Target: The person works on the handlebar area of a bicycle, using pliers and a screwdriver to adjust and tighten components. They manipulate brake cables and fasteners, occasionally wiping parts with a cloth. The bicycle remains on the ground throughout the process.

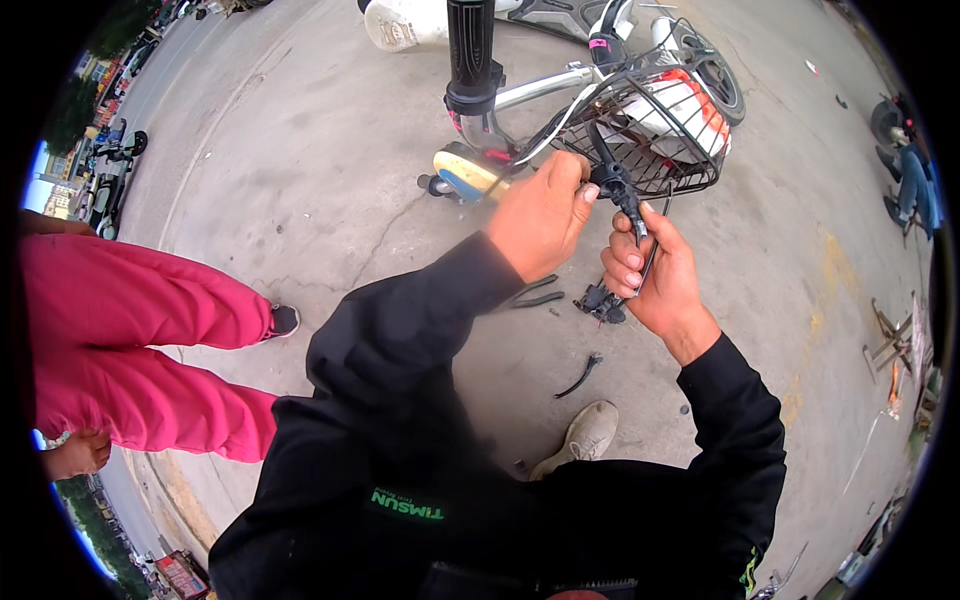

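Both my hands meet in front of the lying scooter's basket, around a black brake lever assembly (617,188). My left hand (540,217) is closed, with thumb and forefinger pinched at the left side of the assembly; the inside of its grip is hidden. My right hand (658,275) wraps its fingers and thumb around the assembly's lower end. A thin dark cable (651,258) runs down past those fingers. Behind my left hand is a rounded yellow and blue object (468,176), partly covered. Below my right hand, a clump of black parts (602,303) lies on the ground.
The white scooter (545,88) lies on its side, its black handlebar grip (471,50) pointing up. Its wire basket (700,180) holds white and red bags. Black strips (540,298) and a short cable (580,376) lie on the concrete. A person in pink trousers (150,300) stands at left.
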The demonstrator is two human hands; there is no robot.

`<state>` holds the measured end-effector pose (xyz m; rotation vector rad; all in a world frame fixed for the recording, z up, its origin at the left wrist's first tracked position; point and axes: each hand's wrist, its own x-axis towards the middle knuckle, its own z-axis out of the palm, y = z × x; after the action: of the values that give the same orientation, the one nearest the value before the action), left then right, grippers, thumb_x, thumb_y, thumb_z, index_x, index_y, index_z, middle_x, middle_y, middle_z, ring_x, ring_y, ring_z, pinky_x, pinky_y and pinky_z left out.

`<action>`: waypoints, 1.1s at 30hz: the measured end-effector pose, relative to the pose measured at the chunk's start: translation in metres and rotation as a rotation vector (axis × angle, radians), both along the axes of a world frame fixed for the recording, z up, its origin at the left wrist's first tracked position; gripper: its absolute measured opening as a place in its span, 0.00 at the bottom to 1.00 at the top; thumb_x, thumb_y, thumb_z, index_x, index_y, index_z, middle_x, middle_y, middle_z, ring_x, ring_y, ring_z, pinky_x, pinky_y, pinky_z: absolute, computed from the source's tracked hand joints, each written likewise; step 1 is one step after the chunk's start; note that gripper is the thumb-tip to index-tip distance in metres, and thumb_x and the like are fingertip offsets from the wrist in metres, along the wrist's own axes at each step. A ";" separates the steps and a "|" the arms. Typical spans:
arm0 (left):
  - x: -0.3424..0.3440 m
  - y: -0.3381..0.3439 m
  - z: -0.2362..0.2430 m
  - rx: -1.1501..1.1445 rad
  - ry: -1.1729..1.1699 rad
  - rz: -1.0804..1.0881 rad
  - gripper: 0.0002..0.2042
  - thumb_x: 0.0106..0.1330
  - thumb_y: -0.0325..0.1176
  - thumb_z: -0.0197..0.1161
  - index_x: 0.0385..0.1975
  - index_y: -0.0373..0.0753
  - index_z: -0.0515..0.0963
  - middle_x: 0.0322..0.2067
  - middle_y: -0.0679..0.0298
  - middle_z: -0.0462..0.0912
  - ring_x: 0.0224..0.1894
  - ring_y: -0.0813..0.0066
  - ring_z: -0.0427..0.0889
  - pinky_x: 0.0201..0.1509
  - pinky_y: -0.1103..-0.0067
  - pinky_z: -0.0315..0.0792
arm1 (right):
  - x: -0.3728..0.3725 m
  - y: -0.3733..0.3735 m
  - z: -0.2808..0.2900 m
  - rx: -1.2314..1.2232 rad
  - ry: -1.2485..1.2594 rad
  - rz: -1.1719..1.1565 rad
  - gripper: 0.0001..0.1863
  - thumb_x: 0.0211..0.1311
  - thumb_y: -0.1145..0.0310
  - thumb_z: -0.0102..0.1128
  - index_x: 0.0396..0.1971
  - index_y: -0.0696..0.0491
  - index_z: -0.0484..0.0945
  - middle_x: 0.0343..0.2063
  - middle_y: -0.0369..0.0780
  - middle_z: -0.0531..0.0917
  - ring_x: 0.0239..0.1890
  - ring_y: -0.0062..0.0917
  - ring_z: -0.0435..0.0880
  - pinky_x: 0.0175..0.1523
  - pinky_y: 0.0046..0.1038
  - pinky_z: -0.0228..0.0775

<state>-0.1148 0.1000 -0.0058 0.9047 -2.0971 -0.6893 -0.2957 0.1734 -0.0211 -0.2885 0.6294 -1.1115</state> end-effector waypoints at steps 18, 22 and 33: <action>0.003 -0.011 -0.009 -0.107 0.072 0.063 0.10 0.73 0.37 0.56 0.35 0.35 0.71 0.24 0.52 0.78 0.26 0.50 0.79 0.30 0.64 0.69 | 0.019 -0.001 0.020 0.085 0.125 -0.048 0.19 0.75 0.49 0.41 0.36 0.50 0.69 0.17 0.30 0.65 0.17 0.17 0.62 0.24 0.23 0.54; 0.004 -0.016 -0.003 -0.313 -0.017 -0.002 0.07 0.71 0.33 0.56 0.36 0.37 0.69 0.27 0.54 0.76 0.28 0.49 0.78 0.30 0.64 0.70 | 0.011 0.000 0.019 0.018 0.063 -0.046 0.19 0.75 0.49 0.41 0.34 0.49 0.69 0.15 0.30 0.65 0.16 0.18 0.62 0.22 0.24 0.54; 0.001 -0.010 0.009 -0.058 0.053 0.166 0.13 0.73 0.38 0.56 0.27 0.36 0.72 0.21 0.53 0.75 0.23 0.48 0.75 0.27 0.64 0.67 | 0.031 -0.003 0.030 0.092 0.130 -0.119 0.19 0.74 0.48 0.41 0.34 0.48 0.68 0.16 0.31 0.64 0.17 0.20 0.62 0.24 0.24 0.54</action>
<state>-0.1137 0.0897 0.0030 1.0046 -1.9594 -0.5575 -0.2652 0.1705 0.0092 -0.2477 0.8194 -1.1808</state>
